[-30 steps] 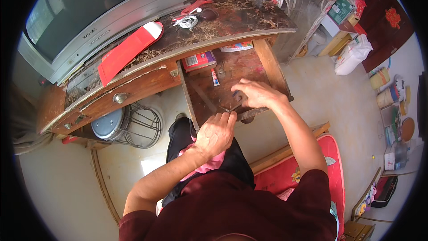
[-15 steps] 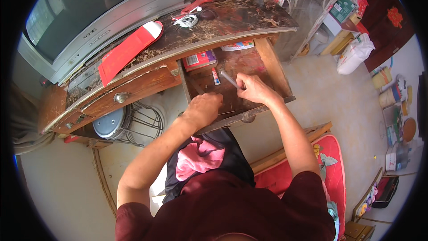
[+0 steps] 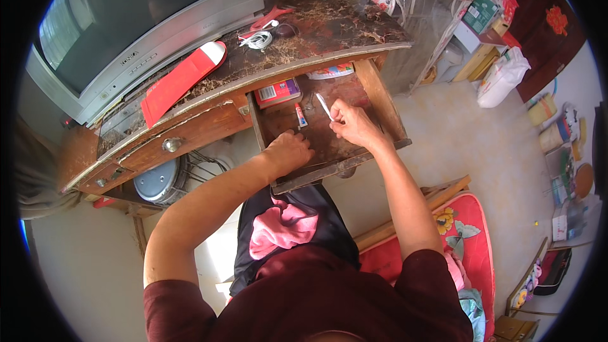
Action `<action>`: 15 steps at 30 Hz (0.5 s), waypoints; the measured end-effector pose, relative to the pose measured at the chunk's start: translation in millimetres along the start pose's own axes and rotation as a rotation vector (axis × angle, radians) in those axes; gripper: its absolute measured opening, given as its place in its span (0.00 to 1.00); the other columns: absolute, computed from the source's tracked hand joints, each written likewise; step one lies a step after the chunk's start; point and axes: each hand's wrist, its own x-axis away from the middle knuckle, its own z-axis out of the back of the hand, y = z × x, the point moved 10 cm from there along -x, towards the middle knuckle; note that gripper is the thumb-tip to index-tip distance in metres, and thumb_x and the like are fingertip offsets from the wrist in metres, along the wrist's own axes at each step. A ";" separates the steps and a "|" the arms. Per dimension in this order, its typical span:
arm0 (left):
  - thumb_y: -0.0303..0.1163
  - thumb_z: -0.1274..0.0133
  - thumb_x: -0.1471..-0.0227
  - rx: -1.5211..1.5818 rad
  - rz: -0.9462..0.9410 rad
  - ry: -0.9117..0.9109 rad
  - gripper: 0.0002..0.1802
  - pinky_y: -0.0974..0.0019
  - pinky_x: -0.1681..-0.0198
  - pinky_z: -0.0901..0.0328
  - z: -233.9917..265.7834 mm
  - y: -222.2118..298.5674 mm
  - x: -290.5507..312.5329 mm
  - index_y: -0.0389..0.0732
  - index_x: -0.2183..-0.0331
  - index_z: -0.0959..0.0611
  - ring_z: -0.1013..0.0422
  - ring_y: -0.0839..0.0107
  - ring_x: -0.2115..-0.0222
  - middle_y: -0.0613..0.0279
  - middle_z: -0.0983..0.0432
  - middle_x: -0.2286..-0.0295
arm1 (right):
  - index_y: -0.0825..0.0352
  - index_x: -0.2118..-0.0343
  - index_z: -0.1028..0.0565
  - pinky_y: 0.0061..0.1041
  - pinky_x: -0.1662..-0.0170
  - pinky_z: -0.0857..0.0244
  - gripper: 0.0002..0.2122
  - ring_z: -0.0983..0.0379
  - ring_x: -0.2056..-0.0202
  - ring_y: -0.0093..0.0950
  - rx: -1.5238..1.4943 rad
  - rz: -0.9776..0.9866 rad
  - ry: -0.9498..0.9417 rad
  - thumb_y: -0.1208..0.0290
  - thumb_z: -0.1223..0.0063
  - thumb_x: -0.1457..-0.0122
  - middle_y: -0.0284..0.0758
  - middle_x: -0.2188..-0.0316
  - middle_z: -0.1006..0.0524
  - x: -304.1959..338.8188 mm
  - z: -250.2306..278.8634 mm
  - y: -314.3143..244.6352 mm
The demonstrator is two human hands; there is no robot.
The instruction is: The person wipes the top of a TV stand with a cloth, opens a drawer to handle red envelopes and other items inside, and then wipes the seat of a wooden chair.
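Note:
An open wooden drawer (image 3: 347, 168) juts out toward me with both hands inside it. In my right hand (image 3: 354, 124) is a slim white pen (image 3: 324, 107), pinched near its lower end and slanting up to the left. Low at the drawer's left side sits my left hand (image 3: 288, 151), its fingers curled over; whatever they hold is hidden. A small red, white and blue tube (image 3: 301, 116) lies just beyond the left fingers. Behind it rests a red and purple box (image 3: 277, 92) with a white label. A colourful packet (image 3: 330, 71) is at the drawer's back.
Above the drawer, the dark marbled desktop (image 3: 329, 22) carries a red paper sleeve (image 3: 180, 85), white corded earphones (image 3: 258, 39) and a large grey television (image 3: 149, 31). A pink cloth (image 3: 282, 233) lies on my lap. A blue-topped stool (image 3: 158, 180) stands under the desk.
The pen in my right hand has tilted more upright. My left hand has shifted slightly left and down in the drawer, and the whole view has moved a little.

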 end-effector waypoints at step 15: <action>0.36 0.59 0.39 1.309 0.720 0.901 0.12 0.66 0.78 0.30 41.8 -115.1 2.8 0.36 0.63 0.31 0.26 0.68 0.77 0.55 0.26 0.77 | 0.66 0.65 0.33 0.20 0.66 0.33 0.08 0.26 0.71 0.21 -0.774 0.024 0.080 0.77 0.44 0.45 0.32 0.71 0.26 7.2 26.1 -35.3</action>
